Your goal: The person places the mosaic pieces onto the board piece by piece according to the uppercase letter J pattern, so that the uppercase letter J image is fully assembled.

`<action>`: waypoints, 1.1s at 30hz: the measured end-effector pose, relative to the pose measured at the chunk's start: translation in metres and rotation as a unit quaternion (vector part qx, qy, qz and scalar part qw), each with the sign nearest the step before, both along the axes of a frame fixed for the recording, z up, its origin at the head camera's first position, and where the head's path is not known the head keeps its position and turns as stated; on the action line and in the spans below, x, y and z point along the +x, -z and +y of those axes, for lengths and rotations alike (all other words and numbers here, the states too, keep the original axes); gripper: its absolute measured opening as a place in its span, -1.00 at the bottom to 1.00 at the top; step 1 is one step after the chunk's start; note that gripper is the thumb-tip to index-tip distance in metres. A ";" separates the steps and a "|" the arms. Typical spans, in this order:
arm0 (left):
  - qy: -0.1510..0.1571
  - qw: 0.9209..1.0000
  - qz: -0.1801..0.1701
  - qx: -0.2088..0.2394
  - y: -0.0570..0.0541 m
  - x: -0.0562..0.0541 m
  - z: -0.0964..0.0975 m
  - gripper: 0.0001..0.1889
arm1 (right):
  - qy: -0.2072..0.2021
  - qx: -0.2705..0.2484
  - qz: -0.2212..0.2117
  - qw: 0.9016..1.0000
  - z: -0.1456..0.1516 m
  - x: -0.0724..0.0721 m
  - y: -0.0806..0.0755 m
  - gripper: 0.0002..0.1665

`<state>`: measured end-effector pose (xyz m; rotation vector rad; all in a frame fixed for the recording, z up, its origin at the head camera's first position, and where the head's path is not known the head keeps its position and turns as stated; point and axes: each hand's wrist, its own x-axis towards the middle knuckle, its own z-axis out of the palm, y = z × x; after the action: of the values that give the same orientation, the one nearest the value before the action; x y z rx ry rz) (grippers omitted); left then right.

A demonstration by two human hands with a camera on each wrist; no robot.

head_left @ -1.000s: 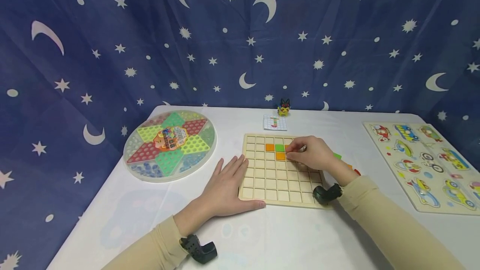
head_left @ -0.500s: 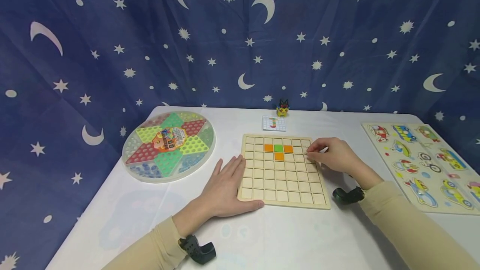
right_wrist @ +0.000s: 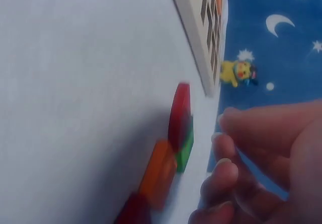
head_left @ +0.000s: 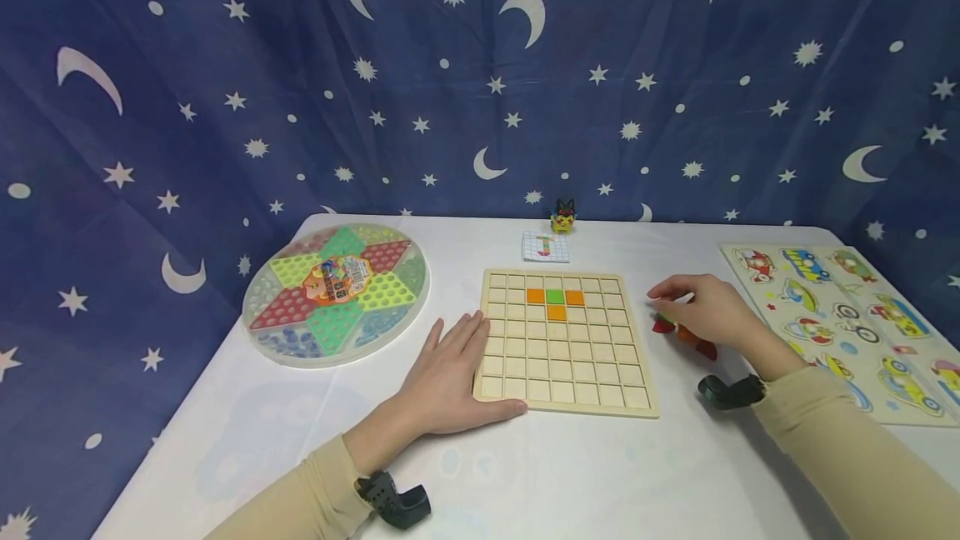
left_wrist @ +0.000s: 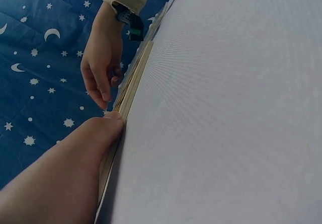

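Note:
A wooden grid board (head_left: pixel 558 372) lies on the table with an orange tile (head_left: pixel 536 296), a green tile (head_left: pixel 555 297) and two more orange tiles set in its upper cells. My left hand (head_left: pixel 448 377) rests flat along the board's left side, its thumb (left_wrist: pixel 103 128) against the near edge. Right of the board, my right hand (head_left: pixel 705 307) hovers over loose pieces with loosely bent fingers and nothing visible between them. Beneath it the right wrist view shows a red curved piece (right_wrist: pixel 180 113), a green piece (right_wrist: pixel 186 151), an orange piece (right_wrist: pixel 158 173) and a dark red piece (right_wrist: pixel 135 211).
A small pattern card (head_left: pixel 546 247) lies behind the board, with a yellow figurine (head_left: pixel 562 216) beside it. On the left is a round Chinese checkers set (head_left: pixel 337 294). A wooden vehicle puzzle (head_left: pixel 847 332) lies at the right. A starry blue curtain (head_left: pixel 420 40) hangs behind.
My right hand has moved right, from the board's upper cells to the loose pieces beside it. The right orange tile, earlier under its fingers, now shows in its cell. My left hand stays put.

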<state>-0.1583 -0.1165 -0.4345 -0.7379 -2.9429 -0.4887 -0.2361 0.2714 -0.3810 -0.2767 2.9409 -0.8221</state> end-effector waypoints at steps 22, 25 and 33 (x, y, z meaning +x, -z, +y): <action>0.001 1.000 -0.001 0.006 -0.002 0.001 0.000 0.31 | 0.012 0.047 -0.063 0.997 0.015 0.002 -0.002 -0.39; 0.001 1.000 -0.004 0.008 -0.002 0.001 0.000 0.31 | 0.015 0.042 -0.065 0.997 0.015 0.002 -0.002 -0.42; 0.002 1.000 -0.001 0.008 0.000 0.001 0.000 0.31 | 0.015 0.019 -0.034 0.999 0.015 0.003 0.001 -0.61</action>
<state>-0.1574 -0.1170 -0.4341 -0.7428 -2.9358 -0.5121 -0.2328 0.2869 -0.3824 -0.2000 2.9002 -0.7625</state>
